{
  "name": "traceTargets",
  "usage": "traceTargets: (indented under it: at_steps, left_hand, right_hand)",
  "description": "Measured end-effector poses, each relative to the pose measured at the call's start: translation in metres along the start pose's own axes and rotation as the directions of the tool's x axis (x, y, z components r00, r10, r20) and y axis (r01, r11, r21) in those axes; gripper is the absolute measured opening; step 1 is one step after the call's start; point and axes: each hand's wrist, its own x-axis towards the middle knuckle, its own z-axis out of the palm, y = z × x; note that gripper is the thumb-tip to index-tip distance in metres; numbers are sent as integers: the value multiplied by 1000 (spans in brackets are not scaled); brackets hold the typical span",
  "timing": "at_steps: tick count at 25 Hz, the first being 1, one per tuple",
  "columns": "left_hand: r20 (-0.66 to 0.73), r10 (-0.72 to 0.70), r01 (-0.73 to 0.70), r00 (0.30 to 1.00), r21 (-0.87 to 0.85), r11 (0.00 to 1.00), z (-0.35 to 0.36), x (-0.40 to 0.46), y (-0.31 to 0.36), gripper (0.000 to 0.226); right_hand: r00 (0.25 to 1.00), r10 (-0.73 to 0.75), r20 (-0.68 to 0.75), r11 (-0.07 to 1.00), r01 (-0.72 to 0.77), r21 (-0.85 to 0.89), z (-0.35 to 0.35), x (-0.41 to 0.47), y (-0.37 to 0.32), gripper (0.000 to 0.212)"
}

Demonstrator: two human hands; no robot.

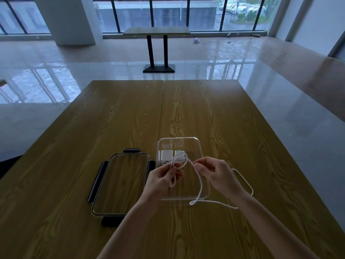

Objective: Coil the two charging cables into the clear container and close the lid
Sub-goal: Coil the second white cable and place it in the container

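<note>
I see two bare hands over a wooden table (112,128). The left hand (162,177) is closed around a small loop of white cable (199,182). The loop sticks up from the fingers, and a short end hangs down below the hand. The right hand (214,174) pinches the same cable between thumb and fingers, just beside the left hand.

From the right hand, the cable drops down in a long bend. It crosses the near edge of the clear container (202,152) and makes a little fold on the table just in front of it. Then it runs to the right along the table and goes under the right arm. More of the white cable shows on the far side of the right wrist, bending in a wide curve on the table. I cannot tell if that part is the same cable or a second one.

The clear container sits open on the table, under both hands. Inside it, at the far end, two white charger blocks (166,156) stand side by side, touching or almost touching.

The lid (121,186) lies flat on the table just to the left of the container. It is clear in the middle, with dark clips on its sides.

Far back, I see a small table (156,31) by big windows (168,14), and a shiny floor (205,58).
</note>
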Motion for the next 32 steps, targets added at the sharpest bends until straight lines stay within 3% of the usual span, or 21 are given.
traceTargets:
  at_steps: [4,10,14,18,24,28,30,32]
  left_hand:
    - [0,-80,79,997,-154,985,9,-3,-6,19]
    - [53,38,-40,998,32,999,24,-11,-13,17]
    - [72,118,-127,990,147,981,25,-9,-15,18]
    - [152,112,-150,982,270,951,27,-4,-15,20]
    - [294,-23,-91,956,368,926,28,3,-9,25]
    - [279,-60,-42,958,344,938,27,4,-4,28]
    - [268,-43,-47,963,318,947,24,1,-4,25]
    - [260,0,-69,966,256,964,22,-3,0,20]
  right_hand:
    - [995,98,-4,985,-96,145,4,2,-3,8]
    - [985,136,-106,977,-116,177,10,1,3,10]
    - [986,78,-150,989,-57,135,13,-3,4,2]
    - [985,52,-166,991,-31,129,13,-2,1,8]
    - [994,-32,-105,995,42,92,6,2,-2,5]
    - [994,-50,-97,992,61,108,7,8,-4,9]
    - [996,-40,-78,986,52,158,7,8,-2,9]
    - [999,-1,40,962,-10,274,11,5,1,16]
